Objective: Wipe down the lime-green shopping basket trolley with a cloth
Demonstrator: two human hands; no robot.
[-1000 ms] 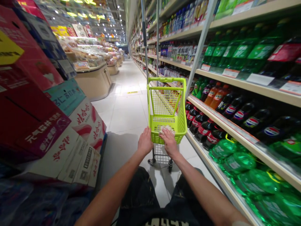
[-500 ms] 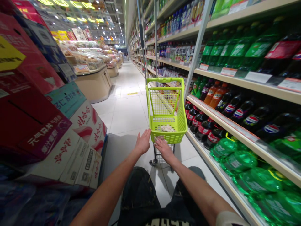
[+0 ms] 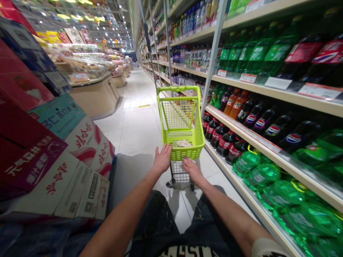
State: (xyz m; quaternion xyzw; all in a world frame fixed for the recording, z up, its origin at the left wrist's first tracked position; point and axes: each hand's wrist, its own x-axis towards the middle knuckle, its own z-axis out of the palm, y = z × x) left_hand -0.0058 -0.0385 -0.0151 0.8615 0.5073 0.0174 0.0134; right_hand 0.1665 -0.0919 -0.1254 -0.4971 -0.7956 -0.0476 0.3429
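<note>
In front of my knees stands a lime-green shopping cart (image 3: 184,155), its basket above a lower grid and small dark wheels. A crumpled whitish item (image 3: 184,143) lies on the basket floor; its kind is unclear. My left hand (image 3: 163,159) is at the basket's near left corner, its fingers stretched out and seemingly against the edge. Just below the basket's near rim is my right hand (image 3: 192,169), fingers extended and a little bent, holding nothing that I can see. Whether its fingertips touch the basket I cannot tell.
Shelves (image 3: 241,80) of bottled drinks run along the right, with large green bottles (image 3: 288,191) lying low down. Stacked drink cartons (image 3: 72,182) rise close on the left. Beyond them are a rounded display counter (image 3: 93,96) and a tiled aisle floor (image 3: 136,125).
The view has turned slightly right, so the cart and shelves appear further left. My right hand has shifted rightward relative to the basket; my left hand stays by its corner.
</note>
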